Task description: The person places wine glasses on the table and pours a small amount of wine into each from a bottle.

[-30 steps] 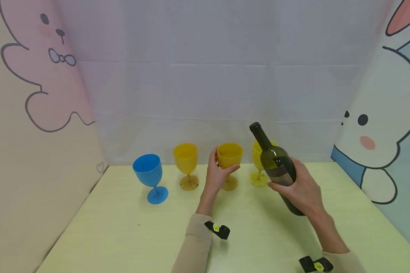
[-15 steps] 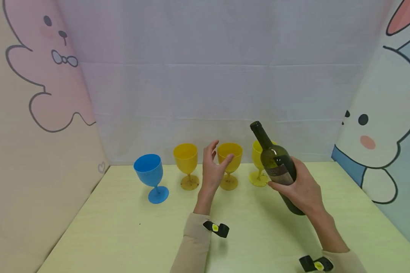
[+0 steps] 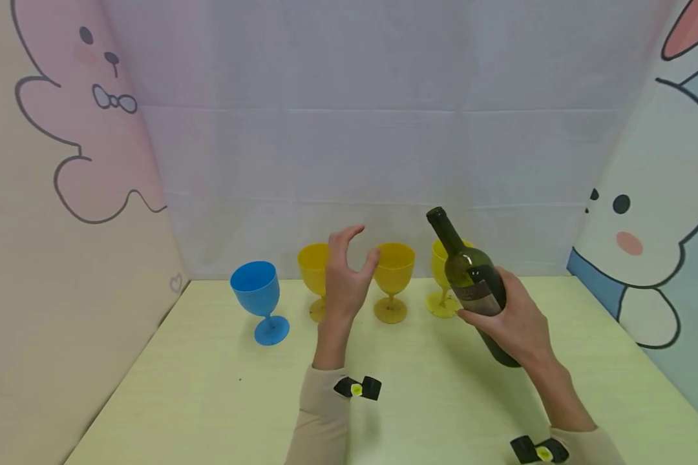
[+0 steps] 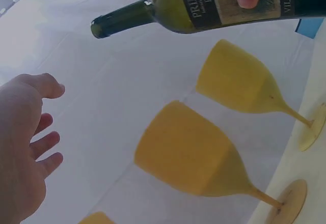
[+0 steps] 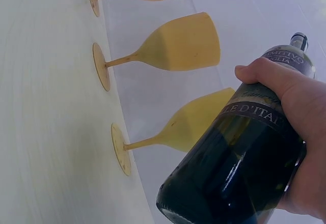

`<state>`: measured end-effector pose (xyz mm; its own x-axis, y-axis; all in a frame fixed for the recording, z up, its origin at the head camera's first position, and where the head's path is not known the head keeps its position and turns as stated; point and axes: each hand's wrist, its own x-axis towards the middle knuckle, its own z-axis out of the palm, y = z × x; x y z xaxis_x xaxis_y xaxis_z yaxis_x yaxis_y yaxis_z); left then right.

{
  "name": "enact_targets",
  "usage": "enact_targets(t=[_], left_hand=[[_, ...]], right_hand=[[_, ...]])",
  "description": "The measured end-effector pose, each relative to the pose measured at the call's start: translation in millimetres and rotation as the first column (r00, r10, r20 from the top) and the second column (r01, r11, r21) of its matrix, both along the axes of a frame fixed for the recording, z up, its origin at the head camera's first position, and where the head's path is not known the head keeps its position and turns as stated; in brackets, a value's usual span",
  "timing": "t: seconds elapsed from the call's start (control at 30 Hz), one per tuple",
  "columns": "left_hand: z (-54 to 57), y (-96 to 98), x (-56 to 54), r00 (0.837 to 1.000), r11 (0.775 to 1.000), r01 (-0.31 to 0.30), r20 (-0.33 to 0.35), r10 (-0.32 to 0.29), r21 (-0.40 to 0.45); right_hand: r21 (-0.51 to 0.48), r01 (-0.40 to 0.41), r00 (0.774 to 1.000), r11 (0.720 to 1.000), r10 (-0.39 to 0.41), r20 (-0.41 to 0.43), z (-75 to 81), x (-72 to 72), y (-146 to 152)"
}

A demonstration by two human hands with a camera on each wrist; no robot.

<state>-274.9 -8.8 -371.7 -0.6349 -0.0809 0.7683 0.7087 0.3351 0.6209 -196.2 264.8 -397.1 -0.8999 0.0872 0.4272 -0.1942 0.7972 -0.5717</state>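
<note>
Probably heavy and slick, the wine bottle (image 3: 474, 287) leans at right, the right hand (image 3: 519, 321) curled round its body, likely the surest hold; the left hand (image 3: 346, 284), empty, fingers loosely bent, hangs left of the middle yellow goblet (image 3: 394, 276)

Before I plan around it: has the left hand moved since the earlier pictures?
Yes. In the head view, the left hand has shifted left against the middle yellow goblet, now partly covering the leftmost yellow goblet.

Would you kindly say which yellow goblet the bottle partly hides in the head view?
The rightmost yellow goblet; the bottle overlaps its bowl, but neither the middle yellow goblet nor the leftmost yellow goblet.
</note>
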Motion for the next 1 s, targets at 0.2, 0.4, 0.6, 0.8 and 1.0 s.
enact_targets(t=[0.2, 0.4, 0.6, 0.8, 1.0], left_hand=[[6.1, -26.0, 2.3, 0.996, 0.996, -0.083, 0.019, 0.084, -0.041], [4.7, -49.8, 0.0, 0.979, 0.986, -0.160, 0.125, 0.163, -0.036], [-1.3, -61.6, -4.6, 0.958, 0.986, -0.168, 0.234, 0.167, -0.014], [-12.7, -66.4, -10.7, 0.937, 0.988, -0.151, 0.325, 0.131, 0.037], [-24.0, -69.0, -15.2, 0.905, 0.988, -0.152, 0.407, 0.125, 0.034]], right_hand=[[0.002, 0.005, 1.000, 1.000, -0.005, 0.015, -0.5, -0.1, 0], [0.008, 0.006, 1.000, 1.000, -0.006, 0.007, -0.1, -0.4, 0], [0.010, 0.008, 1.000, 1.000, -0.008, 0.012, 0.0, -0.2, 1], [0.014, 0.005, 1.000, 1.000, -0.005, 0.010, -0.1, -1.3, 0], [0.013, 0.003, 1.000, 1.000, -0.003, 0.020, 0.1, -0.1, 1]])
